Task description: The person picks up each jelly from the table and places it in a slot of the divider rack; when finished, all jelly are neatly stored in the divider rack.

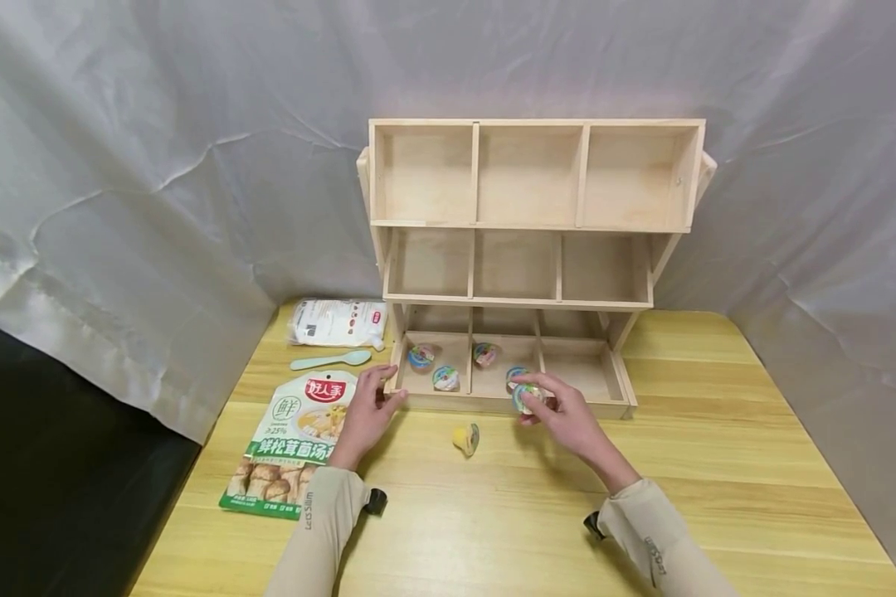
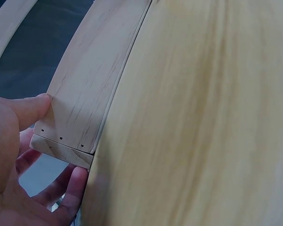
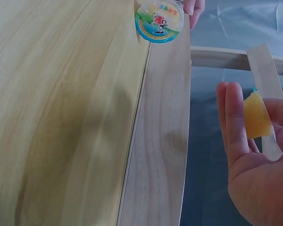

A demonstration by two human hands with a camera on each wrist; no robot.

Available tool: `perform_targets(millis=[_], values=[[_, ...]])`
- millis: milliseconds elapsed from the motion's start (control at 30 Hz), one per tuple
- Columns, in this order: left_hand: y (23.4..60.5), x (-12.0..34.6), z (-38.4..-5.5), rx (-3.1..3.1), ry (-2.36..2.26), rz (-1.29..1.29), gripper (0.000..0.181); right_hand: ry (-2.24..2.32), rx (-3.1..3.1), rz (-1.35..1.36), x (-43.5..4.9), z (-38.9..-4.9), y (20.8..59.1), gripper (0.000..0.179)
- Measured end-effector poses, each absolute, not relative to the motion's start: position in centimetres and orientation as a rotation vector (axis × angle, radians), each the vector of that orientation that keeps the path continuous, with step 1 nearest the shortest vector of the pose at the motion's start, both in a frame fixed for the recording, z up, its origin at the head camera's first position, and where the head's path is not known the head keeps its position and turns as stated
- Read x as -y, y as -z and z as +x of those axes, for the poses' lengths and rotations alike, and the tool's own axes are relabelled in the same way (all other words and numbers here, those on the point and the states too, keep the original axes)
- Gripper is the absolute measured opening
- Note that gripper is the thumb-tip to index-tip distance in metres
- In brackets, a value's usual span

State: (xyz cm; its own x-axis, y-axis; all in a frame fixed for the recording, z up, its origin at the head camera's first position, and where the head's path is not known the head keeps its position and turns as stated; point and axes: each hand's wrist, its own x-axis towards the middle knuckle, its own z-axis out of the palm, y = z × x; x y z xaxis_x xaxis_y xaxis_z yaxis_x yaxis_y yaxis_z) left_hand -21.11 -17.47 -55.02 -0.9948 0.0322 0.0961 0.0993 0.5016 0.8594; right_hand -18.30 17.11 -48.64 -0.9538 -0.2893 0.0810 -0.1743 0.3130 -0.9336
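Note:
My right hand (image 1: 567, 417) pinches a jelly cup (image 1: 525, 399) between thumb and fingers, over the front board of the wooden shelf (image 1: 448, 401). In the right wrist view this cup (image 3: 256, 116) shows orange-yellow contents. My left hand (image 1: 366, 414) grips the front left corner of the shelf's bottom tray, thumb on the board (image 2: 87, 89) and fingers around the end. Two jelly cups (image 1: 445, 379) lie in the bottom left compartment. The bottom middle one holds jelly cups (image 1: 485, 354) too, one partly behind my right fingers. Another yellow jelly cup (image 1: 461, 439) lies tipped on the table before the shelf.
A green and white food pouch (image 1: 287, 439) lies left of my left hand. Beyond it are a pale green spoon (image 1: 332, 360) and a white packet (image 1: 339, 322). Two upper tiers (image 1: 530, 224) of compartments rise above the bottom tray. Grey sheeting (image 1: 269, 124) hangs behind.

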Motion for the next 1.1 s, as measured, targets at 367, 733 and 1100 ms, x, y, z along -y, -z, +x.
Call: perform_targets(millis=[367,733,1100], values=[[55.04,17.34,-21.08,2.647,1.503,-0.118,0.054,1.756,-2.414,-0.376,-17.55,-18.39,48.28,0.058],[54.92,17.29,-21.03,2.636,1.517,-0.108,0.053,1.775,-2.363,-0.312,-17.65,-18.47,48.30,0.056],[54.94,17.39,-21.04,2.668,1.523,-0.099,0.052,1.628,-2.537,-0.324,-17.94,-18.34,48.01,0.052]])
